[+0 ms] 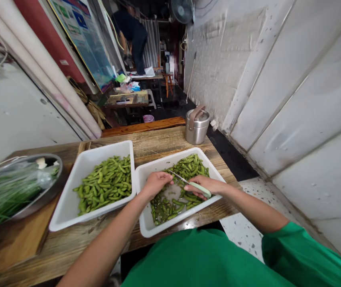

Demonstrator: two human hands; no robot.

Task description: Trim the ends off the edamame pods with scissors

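My right hand (200, 185) is wrapped round the pale green handle of a pair of scissors (180, 176), whose blades point left toward my other hand. With fingers pinched together, my left hand (157, 184) is at the blade tips; whatever is between its fingers is too small to make out. Both hands are over a white plastic tray (144, 229) holding green soybean pods (192, 164), small trimmings and a little water. To the left, a second white tray (65, 215) contains a heap of green pods (107, 181).
A steel lidded pot (196, 129) with a brown handle stands at the table's far right corner. On the left, a metal bowl (46, 201) with bagged green stalks (8, 191) rests on a wooden board (17, 247). Farther back, a person (133, 32) bends over a table.
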